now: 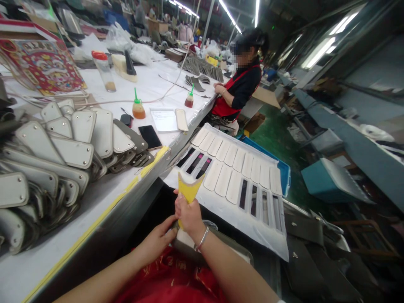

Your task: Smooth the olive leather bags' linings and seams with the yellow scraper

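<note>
My right hand [189, 212], with a metal bracelet at the wrist, is closed around a yellow piece [188, 189] with a notched, pale-edged upper end. Just below and to the left, my left hand [164, 233] has its fingers bent and pressed together by the lower end of the yellow piece. What it grips is hidden. Under both hands a grey-green padded piece [186, 244] rests over my red apron [167, 273]. Beyond my hands, a white sheet with slots [195, 185] holds rows of pale rounded strips [224, 179]; some slots show dark.
Heaped grey-and-white panels [71, 151] with metal studs cover the left of the table [104, 227]. Behind them are a phone [150, 136], two green-tipped bottles [139, 109], a notepad [163, 120] and a red box [41, 63]. A co-worker [240, 84] stands across; a blue bin [285, 176] sits under the sheet.
</note>
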`<move>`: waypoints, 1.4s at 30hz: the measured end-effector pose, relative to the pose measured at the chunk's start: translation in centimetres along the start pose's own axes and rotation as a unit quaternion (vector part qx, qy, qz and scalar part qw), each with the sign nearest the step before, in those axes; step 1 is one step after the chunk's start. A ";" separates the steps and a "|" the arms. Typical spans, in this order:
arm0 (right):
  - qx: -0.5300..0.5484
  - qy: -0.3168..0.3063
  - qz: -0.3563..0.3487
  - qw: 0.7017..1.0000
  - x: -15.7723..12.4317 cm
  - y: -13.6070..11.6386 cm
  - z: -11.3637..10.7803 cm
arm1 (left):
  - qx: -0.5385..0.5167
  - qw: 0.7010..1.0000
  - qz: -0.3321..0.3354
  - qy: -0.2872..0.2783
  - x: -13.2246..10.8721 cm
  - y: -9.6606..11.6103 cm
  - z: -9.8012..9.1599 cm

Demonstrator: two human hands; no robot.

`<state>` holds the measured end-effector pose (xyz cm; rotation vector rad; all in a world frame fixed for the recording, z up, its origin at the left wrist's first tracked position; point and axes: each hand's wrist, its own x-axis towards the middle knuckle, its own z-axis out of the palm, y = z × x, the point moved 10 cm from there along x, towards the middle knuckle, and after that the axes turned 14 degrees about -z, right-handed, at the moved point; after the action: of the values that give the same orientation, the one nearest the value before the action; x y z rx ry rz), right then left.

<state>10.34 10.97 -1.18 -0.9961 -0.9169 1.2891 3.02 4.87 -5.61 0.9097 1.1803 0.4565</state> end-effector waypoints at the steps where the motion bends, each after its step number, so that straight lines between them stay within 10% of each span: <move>1: 0.013 0.005 0.010 1.000 -0.1 -0.2 0.0 | -0.023 0.999 -0.016 -0.019 0.0 -0.5 0.2; 7: 0.026 -0.007 -0.040 0.999 -1.9 -2.6 0.8 | -0.196 0.968 -0.072 -0.142 -0.9 -1.6 1.5; 12: -0.117 -0.071 -0.096 0.986 -3.1 -2.6 1.8 | -0.182 0.973 -0.032 -0.137 -1.0 -0.2 1.5; 18: -0.318 -0.187 -0.219 0.903 -4.0 -4.2 4.5 | -0.131 0.989 -0.033 -0.052 0.2 -1.0 0.7; 24: -0.077 -0.022 -0.076 0.994 -1.4 -3.4 0.3 | -0.029 0.998 -0.004 -0.049 -0.1 -0.6 0.2; 28: 0.049 0.071 -0.062 0.994 0.1 -3.7 -2.6 | -0.036 0.997 0.012 -0.061 -0.1 -0.4 0.3; 42: 0.060 0.086 -0.028 0.994 1.1 -1.7 -3.6 | 0.007 0.999 0.030 -0.034 0.9 -0.5 0.9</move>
<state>14.34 11.76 -0.70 -0.9650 -0.7219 1.1771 4.09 4.90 -6.41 0.9682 1.0982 0.4632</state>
